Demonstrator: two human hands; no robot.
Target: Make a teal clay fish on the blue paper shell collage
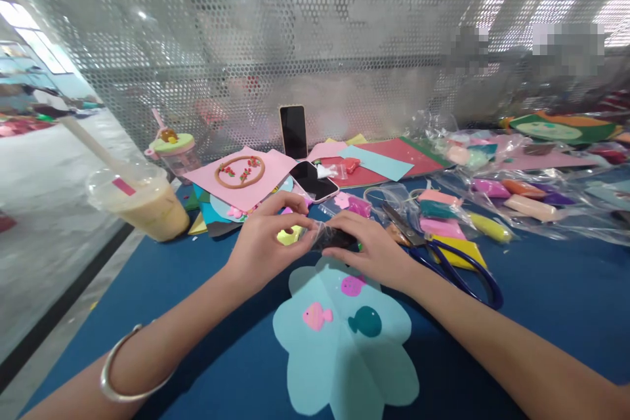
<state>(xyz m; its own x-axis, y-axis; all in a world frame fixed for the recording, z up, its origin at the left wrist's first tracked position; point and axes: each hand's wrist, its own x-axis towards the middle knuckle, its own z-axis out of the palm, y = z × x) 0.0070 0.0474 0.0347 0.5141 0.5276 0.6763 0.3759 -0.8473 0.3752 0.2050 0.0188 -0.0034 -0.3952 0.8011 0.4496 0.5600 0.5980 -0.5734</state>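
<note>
Between my two hands is a small clear packet of black clay (339, 239). My left hand (270, 236) pinches the packet's clear end with thumb and finger. Around its dark part my right hand (371, 243) is closed. Just below lies a light blue flower-shaped paper (315, 361), creased down the middle. On it are a pink clay fish (316, 316), a purple clay fish (352, 286) and a dark teal clay fish (367, 321). Yellow clay (289, 235) shows partly behind my left fingers.
Blue-handled scissors (447, 262) lie right of my right hand, by several bagged clay packs (531, 207). A drink cup (147, 203) leans at left. Pink paper (275, 170) with a clay ring, a flat phone (314, 180) and an upright phone (294, 131) are behind.
</note>
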